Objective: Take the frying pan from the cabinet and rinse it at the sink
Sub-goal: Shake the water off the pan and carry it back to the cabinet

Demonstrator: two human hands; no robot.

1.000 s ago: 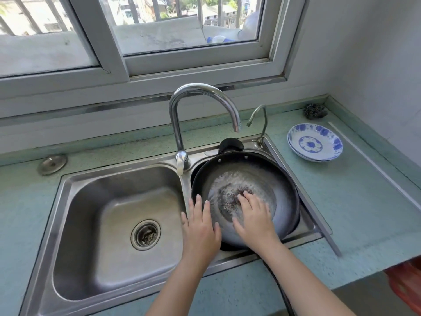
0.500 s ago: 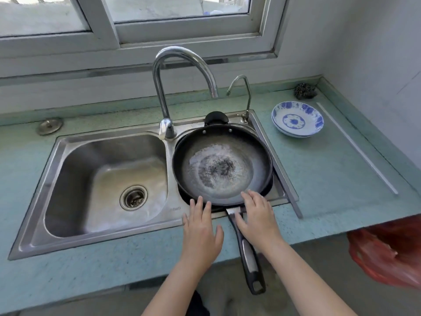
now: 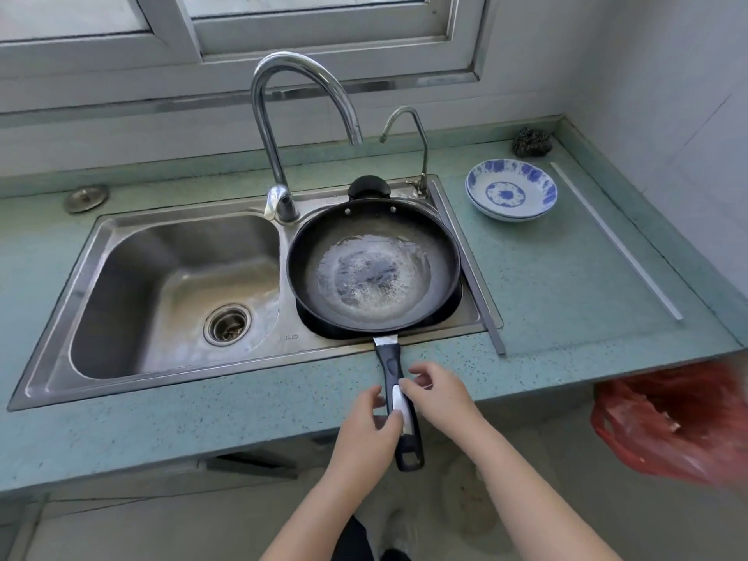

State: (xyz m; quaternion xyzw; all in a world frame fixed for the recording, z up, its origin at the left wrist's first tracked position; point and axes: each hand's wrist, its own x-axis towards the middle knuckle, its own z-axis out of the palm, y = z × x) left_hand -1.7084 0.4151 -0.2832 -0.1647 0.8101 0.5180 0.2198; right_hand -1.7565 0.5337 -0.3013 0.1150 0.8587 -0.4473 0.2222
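Observation:
The black frying pan (image 3: 374,269) rests over the right basin of the steel double sink (image 3: 178,285), its worn bottom wet and speckled. Its black and silver handle (image 3: 390,366) sticks out toward me past the counter edge. My left hand (image 3: 370,429) is at the handle's left side with its fingers curled against it; I cannot tell if it grips. My right hand (image 3: 439,394) is on the other side, fingers apart, one fingertip touching the silver part. The tall faucet (image 3: 275,127) arches over the pan, and I see no water running.
Stacked blue-and-white bowls (image 3: 511,189) and a steel scourer (image 3: 532,141) sit on the green counter (image 3: 566,285) to the right. A small second tap (image 3: 417,147) stands behind the pan. A sink plug lid (image 3: 86,198) lies at back left. A red plastic bag (image 3: 672,427) hangs at lower right.
Both hands have come out of the pan and back along it to the handle. My view has pulled back from the sink, and the pan lies still over the basin.

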